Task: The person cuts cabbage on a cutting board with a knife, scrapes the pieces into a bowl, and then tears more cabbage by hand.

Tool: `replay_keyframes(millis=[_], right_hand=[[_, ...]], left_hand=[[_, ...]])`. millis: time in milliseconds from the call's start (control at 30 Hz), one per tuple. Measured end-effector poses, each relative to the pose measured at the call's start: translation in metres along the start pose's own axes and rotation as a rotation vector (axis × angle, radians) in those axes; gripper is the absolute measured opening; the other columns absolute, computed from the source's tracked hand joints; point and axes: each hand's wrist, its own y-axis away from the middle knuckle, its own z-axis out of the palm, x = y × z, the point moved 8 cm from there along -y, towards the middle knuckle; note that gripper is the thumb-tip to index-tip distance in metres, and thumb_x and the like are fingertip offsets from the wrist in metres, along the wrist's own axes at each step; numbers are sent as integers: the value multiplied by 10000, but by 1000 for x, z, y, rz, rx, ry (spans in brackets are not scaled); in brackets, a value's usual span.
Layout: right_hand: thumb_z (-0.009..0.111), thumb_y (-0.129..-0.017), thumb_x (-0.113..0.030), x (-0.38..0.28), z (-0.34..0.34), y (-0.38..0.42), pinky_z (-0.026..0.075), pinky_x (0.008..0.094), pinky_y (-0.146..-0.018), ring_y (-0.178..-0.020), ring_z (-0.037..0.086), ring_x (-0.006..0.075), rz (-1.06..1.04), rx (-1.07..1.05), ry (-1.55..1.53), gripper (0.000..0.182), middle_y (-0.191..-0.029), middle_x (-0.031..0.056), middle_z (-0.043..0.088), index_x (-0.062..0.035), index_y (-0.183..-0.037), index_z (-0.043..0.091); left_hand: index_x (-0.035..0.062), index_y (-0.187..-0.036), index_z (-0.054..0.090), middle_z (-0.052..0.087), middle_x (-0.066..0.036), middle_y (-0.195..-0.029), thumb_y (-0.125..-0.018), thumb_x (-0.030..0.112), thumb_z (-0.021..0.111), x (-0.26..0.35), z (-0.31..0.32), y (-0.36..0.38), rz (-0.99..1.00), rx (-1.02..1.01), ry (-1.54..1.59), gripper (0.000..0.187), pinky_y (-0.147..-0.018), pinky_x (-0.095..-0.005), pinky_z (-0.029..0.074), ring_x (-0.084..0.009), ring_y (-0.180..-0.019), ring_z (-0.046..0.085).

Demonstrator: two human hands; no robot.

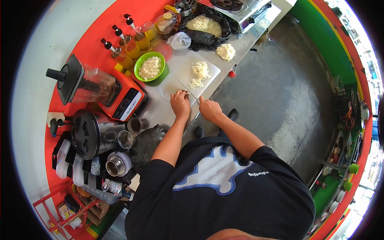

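My right hand [210, 109] is wrapped round the handle of a knife [187, 89], whose thin blade lies over a white cutting board [212, 69]. Close to the blade, at the board's near left edge, my left hand [180, 103] has its fingers curled over a small piece that is mostly hidden. Pale shredded food [200, 72] is heaped on the board beyond the knife. A green bowl [163, 69] holding similar pale shreds stands left of the board. Past the board's far right corner sits a pale lump [226, 52] on the counter.
A red blender [130, 102] and oil bottles [127, 44] stand at the left. Behind the board are a clear plastic bag [179, 41], a black bag [202, 37] with pale shreds and a stove [248, 14]. The counter edge [240, 60] runs along the right.
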Motion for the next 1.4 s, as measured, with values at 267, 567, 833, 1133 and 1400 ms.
replay_keyframes(millis=[267,567,833,1133,1400], right_hand=[[486,-954,-119,-1,13,6,551,542,-709,-821,710,435,20,23,25,181,-874,267,709,3,-1087,480],[482,-961,-121,1,20,-2,551,534,-718,-841,714,430,77,44,32,148,-890,263,713,-4,-1050,460],[562,-913,-74,-15,12,11,584,482,-718,-881,737,379,89,19,91,138,-895,234,731,-3,-1016,504],[519,-925,-68,-24,4,-3,577,504,-729,-852,730,416,52,-5,105,141,-898,255,723,12,-1038,492],[513,-931,-81,-25,14,-3,591,499,-726,-844,737,410,52,48,66,134,-884,266,723,17,-1022,515]], left_hand=[[102,-940,766,738,-7,-1043,-830,132,737,-3,2,-9,96,-101,-49,118,-882,-400,462,-275,-992,614],[105,-962,762,740,-6,-1037,-822,148,750,-8,1,-10,69,-104,-30,146,-891,-397,465,-270,-1000,616],[85,-968,754,700,-37,-1082,-762,123,810,-12,-6,-9,31,-33,38,216,-890,-403,480,-305,-1000,597],[89,-969,752,677,-43,-1094,-750,115,820,-19,-2,-5,-48,-36,102,231,-895,-413,487,-319,-1011,586],[74,-951,745,671,-61,-1092,-761,92,805,-29,4,-2,-106,-29,168,200,-915,-417,476,-329,-1028,573]])
